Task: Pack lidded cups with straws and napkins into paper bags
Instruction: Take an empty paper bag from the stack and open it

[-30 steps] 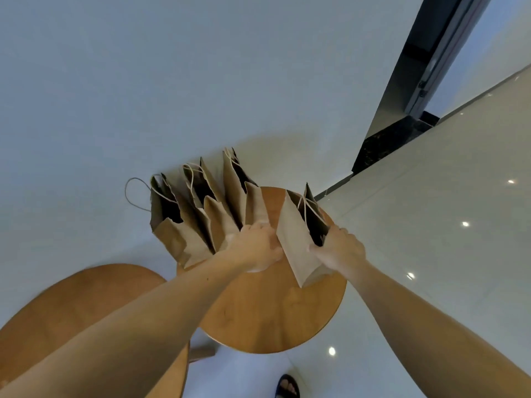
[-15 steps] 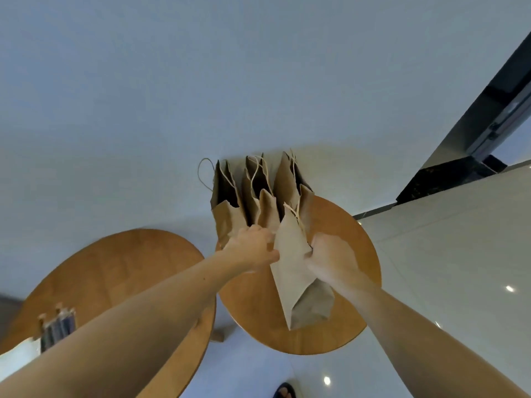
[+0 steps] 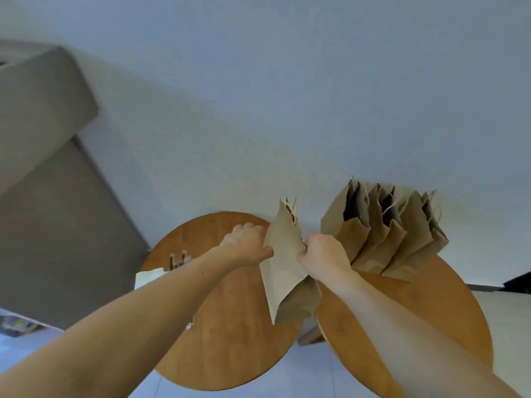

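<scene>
The paper bag [image 3: 283,262] hangs in the air over the gap between the left counter [image 3: 230,340] and the right counter [image 3: 416,326], just beside the row of standing bags [image 3: 382,234]. The left hand [image 3: 244,244] grips its left edge and the right hand [image 3: 324,255] pinches its right edge, fingers curled into the paper. It looks light, thin and easily creased, so the side folds near the mouth seem the safest hold. Its long axis runs mouth to base, near upright, with the mouth and twine handles pointing up and away.
</scene>
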Action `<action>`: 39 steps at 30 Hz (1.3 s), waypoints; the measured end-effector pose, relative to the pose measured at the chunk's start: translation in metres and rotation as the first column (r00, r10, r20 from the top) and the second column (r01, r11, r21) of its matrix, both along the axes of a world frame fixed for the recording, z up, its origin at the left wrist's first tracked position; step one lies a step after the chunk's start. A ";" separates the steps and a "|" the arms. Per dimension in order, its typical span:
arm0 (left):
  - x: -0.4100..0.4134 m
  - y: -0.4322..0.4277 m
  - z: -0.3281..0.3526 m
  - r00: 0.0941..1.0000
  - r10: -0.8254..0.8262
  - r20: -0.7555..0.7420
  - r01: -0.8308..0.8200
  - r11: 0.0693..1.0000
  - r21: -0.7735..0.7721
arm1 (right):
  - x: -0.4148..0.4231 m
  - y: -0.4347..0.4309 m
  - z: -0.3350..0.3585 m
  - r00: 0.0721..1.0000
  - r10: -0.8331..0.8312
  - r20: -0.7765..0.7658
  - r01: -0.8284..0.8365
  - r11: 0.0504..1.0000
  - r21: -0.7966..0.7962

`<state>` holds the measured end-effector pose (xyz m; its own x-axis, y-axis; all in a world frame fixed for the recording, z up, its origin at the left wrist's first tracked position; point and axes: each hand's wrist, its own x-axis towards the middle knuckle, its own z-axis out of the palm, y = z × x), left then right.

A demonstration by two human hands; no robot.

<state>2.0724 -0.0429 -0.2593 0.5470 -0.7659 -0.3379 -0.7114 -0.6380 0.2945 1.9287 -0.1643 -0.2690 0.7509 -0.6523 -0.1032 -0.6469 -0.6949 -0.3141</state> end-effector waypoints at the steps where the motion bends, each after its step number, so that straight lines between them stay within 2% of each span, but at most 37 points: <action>1: 0.009 0.010 -0.003 1.000 0.027 -0.006 -0.027 1.000 0.003 | 0.013 0.008 -0.003 1.000 0.023 0.004 -0.023 1.000 0.007; 10: 0.068 0.052 -0.038 0.981 0.192 -0.042 -0.187 0.978 0.092 | 0.102 0.043 -0.053 0.990 0.130 0.057 -0.135 0.985 0.104; 14: 0.085 0.058 -0.056 0.971 0.229 -0.064 -0.213 0.958 0.193 | 0.121 0.053 -0.081 0.990 0.132 0.051 -0.142 0.929 0.341; 17: 0.098 0.058 -0.066 0.956 0.276 -0.096 -0.246 0.938 0.245 | 0.125 0.049 -0.093 0.990 0.140 0.010 -0.115 0.768 0.630; 18: 0.100 0.056 -0.069 0.955 0.274 -0.110 -0.241 0.938 0.249 | 0.124 0.044 -0.095 0.987 0.157 -0.016 -0.104 0.722 0.684; 19: 0.102 0.054 -0.073 0.953 0.275 -0.129 -0.238 0.940 0.245 | 0.125 0.038 -0.096 0.982 0.184 -0.039 -0.106 0.713 0.693; 21: 0.103 0.053 -0.082 0.933 0.297 -0.205 -0.247 0.940 0.235 | 0.128 0.027 -0.097 0.974 0.212 -0.075 -0.119 0.769 0.628; 24: 0.101 0.053 -0.091 0.844 0.361 -0.396 -0.296 0.931 0.215 | 0.135 0.019 -0.102 0.965 0.247 -0.089 -0.173 0.854 0.491; 26: 0.104 0.053 -0.098 0.840 0.346 -0.418 -0.295 0.938 0.184 | 0.139 0.021 -0.106 0.964 0.251 -0.086 -0.183 0.864 0.469; 28: 0.108 0.052 -0.104 0.862 0.351 -0.364 -0.321 0.936 0.144 | 0.144 0.026 -0.107 0.973 0.210 -0.095 -0.145 0.877 0.457; 33: 0.121 0.055 -0.119 0.903 0.396 -0.166 -0.364 0.911 0.195 | 0.148 0.034 -0.103 0.985 0.016 -0.170 0.028 0.967 0.252; 37: 0.150 0.081 -0.118 0.924 0.380 -0.030 -0.369 0.911 0.185 | 0.134 0.021 -0.097 0.961 -0.071 -0.266 0.119 0.978 0.170; 39: 0.164 0.096 -0.119 0.933 0.360 -0.029 -0.348 0.917 0.197 | 0.126 0.019 -0.096 0.943 -0.116 -0.313 0.173 0.972 0.161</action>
<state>2.2365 0.0526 -0.3783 0.7435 -0.4468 -0.4975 -0.4131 -0.8920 0.1836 2.0545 -0.1452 -0.3649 0.5655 -0.6999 -0.4364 -0.8197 -0.5354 -0.2036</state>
